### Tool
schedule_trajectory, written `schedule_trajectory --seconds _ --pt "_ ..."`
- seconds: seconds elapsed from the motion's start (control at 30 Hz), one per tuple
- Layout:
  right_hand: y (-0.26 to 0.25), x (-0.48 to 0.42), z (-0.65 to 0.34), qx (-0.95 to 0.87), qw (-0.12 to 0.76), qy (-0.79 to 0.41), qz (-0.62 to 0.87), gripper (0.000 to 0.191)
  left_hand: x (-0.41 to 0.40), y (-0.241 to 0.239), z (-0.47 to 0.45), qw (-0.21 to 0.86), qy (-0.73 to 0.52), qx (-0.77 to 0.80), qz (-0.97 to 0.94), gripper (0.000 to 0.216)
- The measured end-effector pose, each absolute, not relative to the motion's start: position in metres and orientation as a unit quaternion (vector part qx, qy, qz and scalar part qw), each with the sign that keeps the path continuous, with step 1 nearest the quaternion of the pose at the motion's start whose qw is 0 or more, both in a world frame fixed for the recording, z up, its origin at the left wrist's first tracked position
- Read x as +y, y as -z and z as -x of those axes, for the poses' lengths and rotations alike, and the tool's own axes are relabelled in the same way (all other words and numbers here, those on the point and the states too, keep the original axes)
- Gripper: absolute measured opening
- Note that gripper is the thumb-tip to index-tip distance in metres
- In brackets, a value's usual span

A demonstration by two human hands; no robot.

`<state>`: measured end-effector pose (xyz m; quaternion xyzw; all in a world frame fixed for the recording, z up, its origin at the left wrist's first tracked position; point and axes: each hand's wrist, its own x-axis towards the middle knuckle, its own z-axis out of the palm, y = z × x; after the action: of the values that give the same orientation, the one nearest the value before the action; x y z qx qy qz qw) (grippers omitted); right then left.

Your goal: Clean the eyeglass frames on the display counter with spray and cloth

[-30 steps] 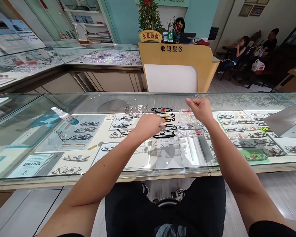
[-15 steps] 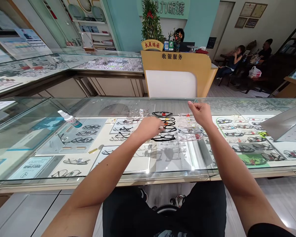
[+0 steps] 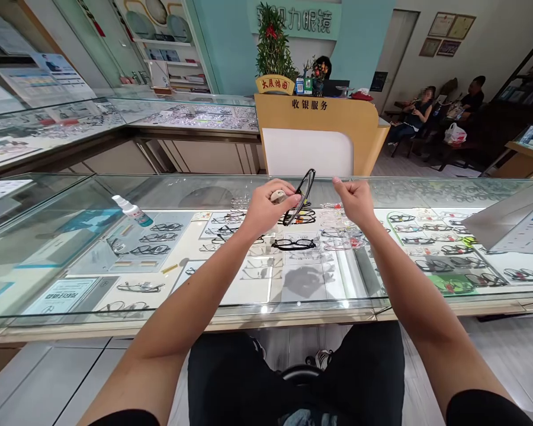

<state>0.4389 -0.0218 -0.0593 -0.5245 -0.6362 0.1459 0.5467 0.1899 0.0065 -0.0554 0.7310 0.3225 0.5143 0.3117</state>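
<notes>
My left hand is closed on a pair of black-framed glasses, held tilted above the glass counter. A small whitish thing shows between its fingers; I cannot tell what it is. To the right, my right hand has its fingers curled and its thumb out, apart from the glasses; whatever is in its fingers, if anything, is hidden. Beneath my hands more black frames lie in a column, with clear and pinkish frames beside them.
A spray bottle with a blue-green lower part rests on the counter at left. A folded white sign stands at the right. Beyond the counter is a wooden cashier desk with a plant; people sit at the back right.
My left hand has lifted a pair of black-framed glasses up from the column of frames. My right hand has shifted slightly left and stays curled.
</notes>
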Motion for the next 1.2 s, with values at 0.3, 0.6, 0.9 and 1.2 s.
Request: schedule_trajectory --seconds 0.3,0.6,0.9,1.2 --pt "-0.041 -0.047 -0.400 -0.733 0.532 -0.227 0.358 0.053 -0.002 -0.031 -0.199 0.318 -0.604 0.275 -0.677 0.050" --pt "-0.058 -0.055 -0.389 -0.743 0.531 -0.218 0.344 0.050 -0.009 -0.045 -0.193 0.364 -0.594 0.255 -0.671 0.050" --pt "-0.054 -0.054 -0.388 -0.758 0.503 -0.243 0.336 0.049 -0.004 -0.050 -0.169 0.391 -0.520 0.251 -0.717 0.037" --pt "-0.052 -0.051 -0.395 -0.733 0.526 -0.097 0.420 0.031 0.002 -0.042 -0.173 0.334 -0.558 0.280 -0.706 0.037"
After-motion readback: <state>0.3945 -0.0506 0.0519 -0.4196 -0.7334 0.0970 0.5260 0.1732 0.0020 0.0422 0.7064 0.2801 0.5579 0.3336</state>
